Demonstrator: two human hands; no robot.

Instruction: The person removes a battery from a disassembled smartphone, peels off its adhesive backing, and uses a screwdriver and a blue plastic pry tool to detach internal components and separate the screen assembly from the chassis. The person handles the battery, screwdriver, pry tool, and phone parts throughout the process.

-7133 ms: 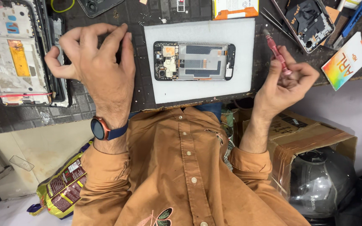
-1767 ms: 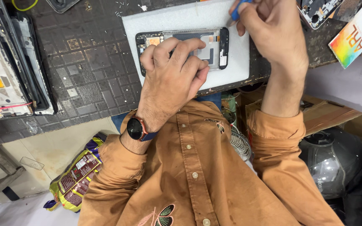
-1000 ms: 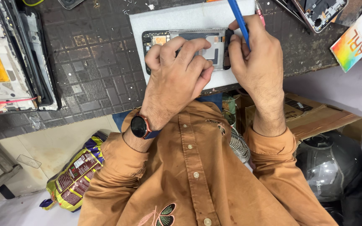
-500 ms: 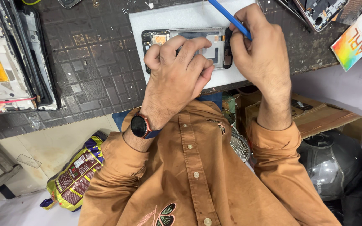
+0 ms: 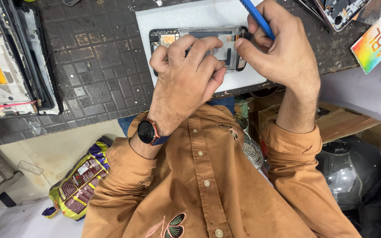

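Head view, the only one. An opened phone (image 5: 199,44), back cover off and innards exposed, was seen lying flat on a white pad (image 5: 155,20) on the dark tiled mat (image 5: 93,66). The left hand (image 5: 186,75) was pressed down over the phone's middle, fingers curled and spread on the frame, pinning it rather than lifting it. The right hand (image 5: 278,57) was closed in a pen grip around a blue-handled tool (image 5: 256,17), with the tip brought to the phone's right end (the tip itself was hidden behind the fingers, so contact could not be confirmed).

Compared with about seven seconds before: the left hand had then been resting off to the left on the mat, and the right had been raised clear with a reddish tool. By now both had been brought onto the phone and the tool had been exchanged for the blue one. Over the last second the grip had merely been settled. Work on the phone's right end was judged to be under way.

Nearby: a dismantled tablet-like frame (image 5: 9,66) at far left, a colourful card (image 5: 378,37) at right.
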